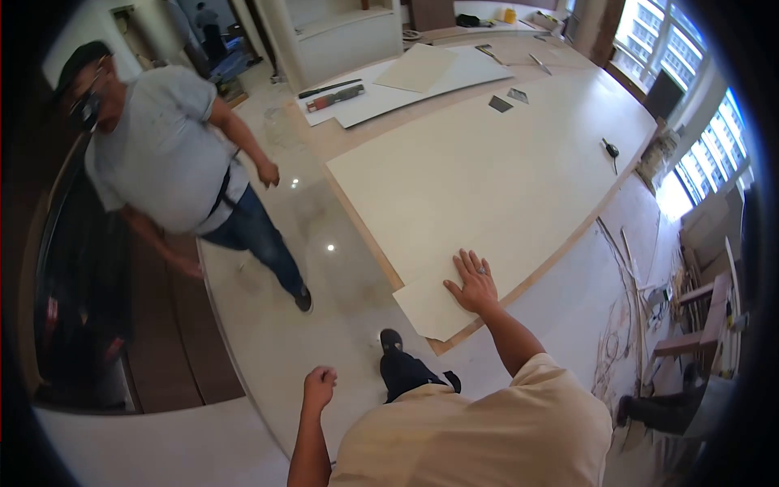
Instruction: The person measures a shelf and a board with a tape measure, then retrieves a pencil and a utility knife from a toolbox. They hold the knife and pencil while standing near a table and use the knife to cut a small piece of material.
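My right hand (473, 282) lies flat with fingers spread on a large cream-white sheet (479, 187), close to its near end. The sheet covers most of a wooden board (519, 289), whose bare edge shows along the sides. At the near corner, beside my palm, a smaller pale piece (426, 310) sticks out past the sheet's left edge. My left hand (319, 388) hangs in the air left of my body, away from the board, its fingers curled in and no object visible in them.
A person in a grey shirt (166, 146) stands at left. Farther along the table are a red-and-grey tool (335, 96), a white panel (462, 77), dark plates (501, 104) and a black-handled tool (610, 149). Wood scraps (690, 341) clutter the right floor.
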